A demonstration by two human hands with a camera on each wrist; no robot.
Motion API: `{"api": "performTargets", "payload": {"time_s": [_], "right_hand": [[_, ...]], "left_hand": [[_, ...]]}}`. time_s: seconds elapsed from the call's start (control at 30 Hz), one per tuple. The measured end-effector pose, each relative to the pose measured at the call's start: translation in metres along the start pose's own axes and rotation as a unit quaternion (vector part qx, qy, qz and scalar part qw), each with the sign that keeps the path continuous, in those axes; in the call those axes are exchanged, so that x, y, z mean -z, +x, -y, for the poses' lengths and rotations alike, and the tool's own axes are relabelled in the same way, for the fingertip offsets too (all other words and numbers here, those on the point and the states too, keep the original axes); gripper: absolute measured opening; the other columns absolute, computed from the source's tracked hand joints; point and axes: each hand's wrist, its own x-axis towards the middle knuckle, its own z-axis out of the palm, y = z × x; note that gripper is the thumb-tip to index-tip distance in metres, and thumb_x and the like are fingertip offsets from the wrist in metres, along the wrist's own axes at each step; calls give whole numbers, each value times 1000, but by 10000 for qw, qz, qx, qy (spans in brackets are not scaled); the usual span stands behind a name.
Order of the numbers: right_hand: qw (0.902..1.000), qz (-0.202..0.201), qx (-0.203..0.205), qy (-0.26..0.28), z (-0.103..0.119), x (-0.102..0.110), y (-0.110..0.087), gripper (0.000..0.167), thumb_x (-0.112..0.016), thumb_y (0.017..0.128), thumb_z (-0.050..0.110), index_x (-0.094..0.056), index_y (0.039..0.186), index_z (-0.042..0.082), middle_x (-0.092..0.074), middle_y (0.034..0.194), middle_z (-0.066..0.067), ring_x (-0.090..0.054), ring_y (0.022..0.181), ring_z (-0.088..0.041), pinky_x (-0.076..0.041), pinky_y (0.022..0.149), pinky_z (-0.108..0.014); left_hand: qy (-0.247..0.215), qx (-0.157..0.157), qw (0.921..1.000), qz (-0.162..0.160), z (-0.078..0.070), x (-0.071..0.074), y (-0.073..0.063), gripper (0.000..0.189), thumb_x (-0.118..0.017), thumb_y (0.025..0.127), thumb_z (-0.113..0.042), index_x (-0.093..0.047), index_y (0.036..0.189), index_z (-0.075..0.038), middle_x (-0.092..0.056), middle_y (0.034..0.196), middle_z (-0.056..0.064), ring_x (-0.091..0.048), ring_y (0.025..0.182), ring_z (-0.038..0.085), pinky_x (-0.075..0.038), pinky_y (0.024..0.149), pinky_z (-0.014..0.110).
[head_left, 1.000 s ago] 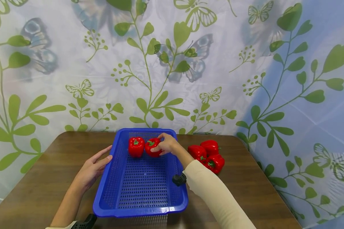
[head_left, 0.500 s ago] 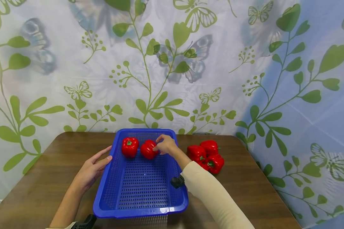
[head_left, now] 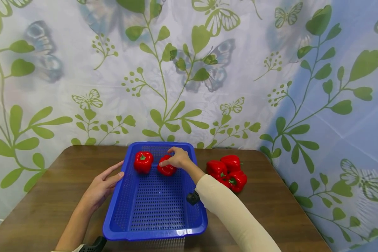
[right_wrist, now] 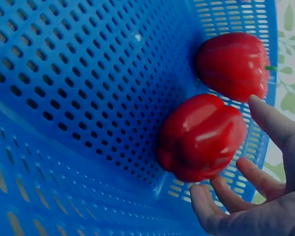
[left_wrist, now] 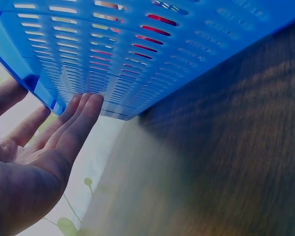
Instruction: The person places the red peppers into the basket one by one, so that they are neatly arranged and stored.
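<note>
A blue perforated plastic basket [head_left: 159, 196] stands on the table, two red bell peppers at its far end. One bell pepper [head_left: 143, 162] sits stem up at the far left. Beside it, the second bell pepper [head_left: 167, 169] is partly covered by my right hand [head_left: 179, 158]. In the right wrist view this pepper [right_wrist: 201, 137] lies on its side, and my spread fingers [right_wrist: 226, 196] reach its edge without closing round it. My left hand [head_left: 100, 187] rests against the basket's left rim. The left wrist view shows its fingers [left_wrist: 78, 123] straight along the outer wall.
Several more red bell peppers [head_left: 228, 171] lie clustered on the brown wooden table [head_left: 271, 210], right of the basket. A patterned curtain [head_left: 176, 70] with leaves and butterflies hangs behind the table's far edge.
The left pepper has shifted left. The second pepper has tipped over from stem up; my right hand drew back from it, then moved left over it again. My left hand has stayed put.
</note>
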Motion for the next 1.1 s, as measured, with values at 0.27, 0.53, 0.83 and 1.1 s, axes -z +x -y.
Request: {"api": "performTargets", "payload": {"time_s": [0.27,0.53,0.83,1.1], "right_hand": [[9974,-87,74,-710,9,-10,2,67,-88,75,41,-63,131,13,-59,139,-15,-46,134,-41,-43,109,-55],[9960,-165,-76,-877,10,-15,4,63,-92,71,35,-64,123,13,-62,129,-13,-49,126,-42,-41,104,-55],[9955,-340,101,-876,7,-14,6,62,-92,71,33,-65,123,11,-65,127,-13,-53,125,-37,-47,102,-49],[9984,-280,90,-477,7,-10,7,65,-92,71,29,-65,128,11,-63,130,-16,-53,126,-37,-53,99,-48]], "left_hand": [[61,-31,10000,-19,0,0,-1,61,-56,106,-24,-30,160,-11,-75,118,4,-74,103,22,-60,87,33],[0,-71,10000,23,0,0,-1,61,-56,106,-23,-30,160,-9,-75,118,4,-74,103,21,-60,88,32],[57,-33,10000,-11,0,1,-1,61,-56,106,-24,-31,159,-11,-75,119,5,-74,103,21,-60,89,32],[25,-97,9999,34,0,1,-1,60,-55,106,-23,-30,160,-9,-75,118,5,-74,103,20,-60,89,32]]}}
